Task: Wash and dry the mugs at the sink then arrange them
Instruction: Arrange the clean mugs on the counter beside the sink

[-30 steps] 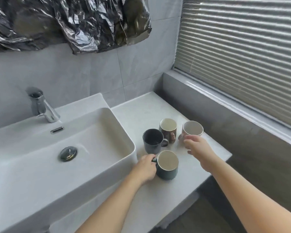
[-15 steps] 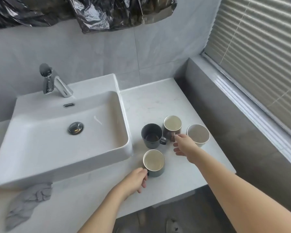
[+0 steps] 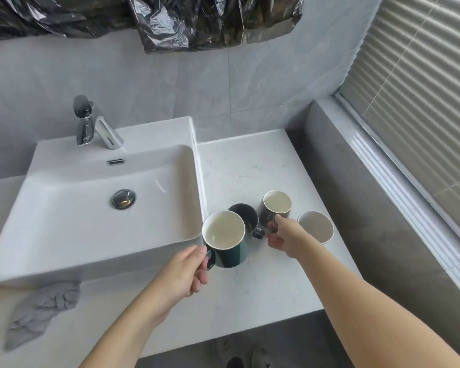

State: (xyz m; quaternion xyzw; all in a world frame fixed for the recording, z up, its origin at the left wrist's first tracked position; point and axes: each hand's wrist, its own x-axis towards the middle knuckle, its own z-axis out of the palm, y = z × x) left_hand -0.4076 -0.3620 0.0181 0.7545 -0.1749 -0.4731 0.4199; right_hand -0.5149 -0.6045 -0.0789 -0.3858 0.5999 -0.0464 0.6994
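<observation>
Head view: a green mug (image 3: 225, 241) is held by its handle in the left hand (image 3: 182, 274), lifted beside the sink (image 3: 96, 208) front corner. A brown mug (image 3: 275, 208) is pinched at its handle by the right hand (image 3: 286, 237), flanked by a dark mug (image 3: 245, 219) and a white mug (image 3: 315, 227) on the marble table (image 3: 250, 168). A grey cloth (image 3: 41, 309) lies before the sink. Half a second earlier, the green mug stood on the table.
</observation>
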